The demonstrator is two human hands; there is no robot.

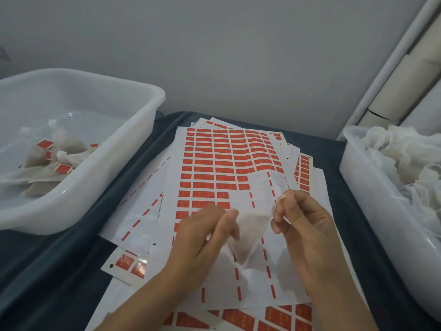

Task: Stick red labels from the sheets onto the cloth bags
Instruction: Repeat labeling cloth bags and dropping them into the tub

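head view: your left hand [210, 231] pinched thin cloth bag [248, 235] at its left edge, fingers curled; your right hand [300, 218] pinched its string end. bag hung just above top label sheet [222, 158]. risk: limp cloth could fold, label would land creased or crooked; no label visibly lifted yet.

sheer white cloth bag [248, 235] held above red label sheets [222, 163]

White sheets [214, 168] gridded with red labels [202, 175], translucent white tubs [133, 130], off-white cloth bags [248, 225], dark blue tablecloth [71, 254]
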